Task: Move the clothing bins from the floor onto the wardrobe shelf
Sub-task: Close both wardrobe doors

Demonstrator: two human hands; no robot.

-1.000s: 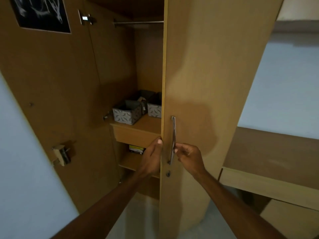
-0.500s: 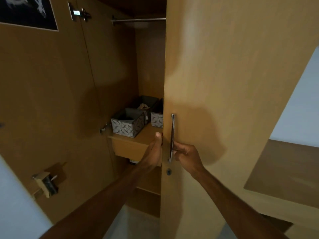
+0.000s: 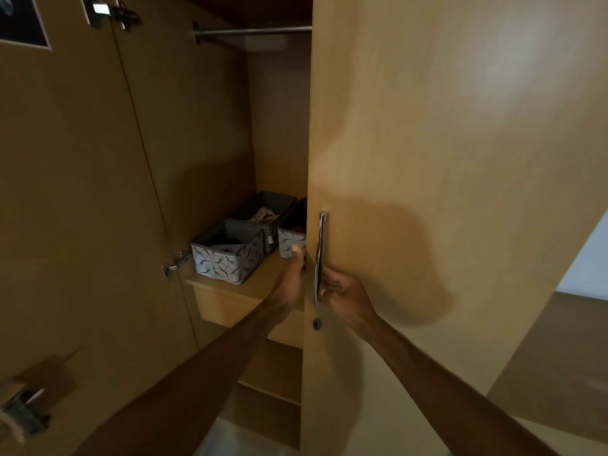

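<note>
Three grey fabric clothing bins stand on the wardrobe shelf [image 3: 256,284]: a leaf-patterned bin [image 3: 227,250] at the front left, a darker bin [image 3: 266,209] behind it, and a third bin [image 3: 291,236] half hidden by the right door [image 3: 427,159]. My left hand [image 3: 291,279] grips the edge of that door, fingers wrapped behind it. My right hand [image 3: 345,294] holds the metal door handle [image 3: 319,258] from the right side.
The left wardrobe door [image 3: 65,192] stands open, with a latch [image 3: 23,413] low on it. A hanging rail [image 3: 253,30] runs across the top. A drawer front [image 3: 237,311] sits under the shelf. A wooden desk [image 3: 559,357] is at the right.
The view has moved closer to the wardrobe and tilted up. Both hands stay on the right door, and the gap showing the bins has narrowed slightly.
</note>
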